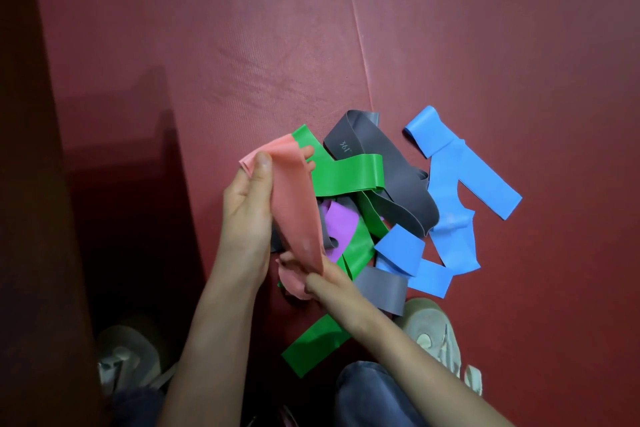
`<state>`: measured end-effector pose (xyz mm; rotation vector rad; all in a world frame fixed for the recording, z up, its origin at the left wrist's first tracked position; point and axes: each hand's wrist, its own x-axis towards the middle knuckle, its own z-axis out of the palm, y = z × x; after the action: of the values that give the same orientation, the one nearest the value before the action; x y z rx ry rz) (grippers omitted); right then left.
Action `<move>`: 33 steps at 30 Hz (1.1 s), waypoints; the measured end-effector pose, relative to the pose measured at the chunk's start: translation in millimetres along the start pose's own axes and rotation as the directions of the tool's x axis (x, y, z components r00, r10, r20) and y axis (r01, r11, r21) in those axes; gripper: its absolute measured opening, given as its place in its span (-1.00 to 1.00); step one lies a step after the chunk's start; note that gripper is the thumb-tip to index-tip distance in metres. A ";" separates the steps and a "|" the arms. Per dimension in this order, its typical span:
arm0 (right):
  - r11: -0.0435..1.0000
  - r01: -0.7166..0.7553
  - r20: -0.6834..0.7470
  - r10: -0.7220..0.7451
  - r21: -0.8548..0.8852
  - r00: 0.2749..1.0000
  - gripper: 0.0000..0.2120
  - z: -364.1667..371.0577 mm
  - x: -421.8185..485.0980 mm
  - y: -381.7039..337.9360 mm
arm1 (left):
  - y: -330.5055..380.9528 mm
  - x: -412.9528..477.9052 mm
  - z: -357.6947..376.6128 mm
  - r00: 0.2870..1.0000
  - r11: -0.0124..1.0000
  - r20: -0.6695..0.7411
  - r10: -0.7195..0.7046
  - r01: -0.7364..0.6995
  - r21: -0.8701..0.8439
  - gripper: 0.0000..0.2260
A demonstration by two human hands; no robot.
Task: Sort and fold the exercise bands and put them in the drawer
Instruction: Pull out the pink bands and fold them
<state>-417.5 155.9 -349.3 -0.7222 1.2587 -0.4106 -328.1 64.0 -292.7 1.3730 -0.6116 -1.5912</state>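
A pink exercise band [294, 204] is stretched upright between my two hands above a pile of bands. My left hand [247, 204] pinches its upper end between thumb and fingers. My right hand [311, 282] grips its bunched lower end. Under and beside it lie green bands [349, 173], grey bands [388, 163], blue bands [446, 184] and a purple band [337, 224], tangled on the dark red mat [277, 62]. One green strip [315, 345] pokes out below my right forearm. No drawer is in view.
A dark wooden surface [31, 184] runs down the left side, its lower part in shadow. My two pale shoes [440, 340] [128, 354] and a denim-clad knee [374, 395] sit at the bottom. A seam [360, 45] crosses the mat.
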 end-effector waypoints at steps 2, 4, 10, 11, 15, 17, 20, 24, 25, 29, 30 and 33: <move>0.999 -0.003 0.062 0.006 -0.054 0.998 -0.47 -2.6 -3.1 -2.7 | -1.3 0.5 -1.7 1.000 1.000 -0.003 0.003 -0.003 0.013 -0.67; 0.993 -0.021 0.173 0.042 -0.120 0.984 -0.48 -3.8 -3.3 -5.6 | -2.7 0.6 -2.4 1.000 1.000 -0.015 0.007 -0.007 0.018 -0.69; 0.964 -0.135 0.218 0.186 -0.229 0.958 -0.73 -3.5 1.0 2.2 | -2.3 -0.6 -1.9 1.000 1.000 -0.002 0.014 -0.014 -0.008 -0.66; 0.965 -0.163 0.166 0.198 -0.206 0.966 -0.72 -3.2 2.4 3.9 | -1.7 -0.7 -1.7 1.000 1.000 -0.005 0.019 -0.019 -0.002 -0.66; 0.970 -0.160 0.017 0.166 -0.182 0.986 -0.52 -2.2 9.1 5.6 | 2.4 -0.8 0.5 0.999 0.999 -0.024 0.030 -0.029 0.029 -0.74; 0.942 -0.105 -0.045 0.096 -0.319 0.994 -0.61 -4.1 12.0 1.8 | 4.0 -0.9 2.1 0.999 0.999 -0.031 0.023 -0.022 0.043 -0.77; 0.898 -0.078 -0.134 0.022 -0.432 0.991 -0.74 -5.7 15.4 -1.2 | 4.8 -0.3 1.8 0.999 0.998 -0.031 0.020 -0.018 0.056 -0.74; 0.810 0.031 -0.137 -0.137 -0.585 0.981 -0.65 -6.8 7.5 -1.3 | 7.7 -0.2 1.8 0.999 0.999 -0.008 0.039 -0.039 0.033 -0.77; 0.756 0.048 -0.121 -0.167 -0.653 0.978 -0.62 -8.9 4.0 -1.1 | 8.0 -0.2 2.1 0.999 0.999 -0.011 0.037 -0.037 0.023 -0.77; 0.570 0.009 -0.139 -0.215 -0.822 0.967 -0.58 -22.7 1.0 -2.0 | 9.4 -1.8 3.9 1.000 1.000 -0.008 0.027 -0.027 -0.016 -0.76; 0.576 0.009 -0.171 -0.258 -0.817 0.951 -0.60 -25.4 1.2 -4.0 | 9.8 -2.1 3.7 1.000 0.999 0.003 0.025 -0.025 -0.026 -0.77; 0.737 0.142 -0.316 -0.445 -0.661 0.838 -0.70 -30.9 3.9 -14.1 | 10.9 -2.5 2.7 1.000 0.999 0.015 0.018 -0.017 -0.047 -0.76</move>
<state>-444.5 135.1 -346.4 -1.4790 1.7634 -0.4528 -327.3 60.6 -281.7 1.3185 -0.5903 -1.5942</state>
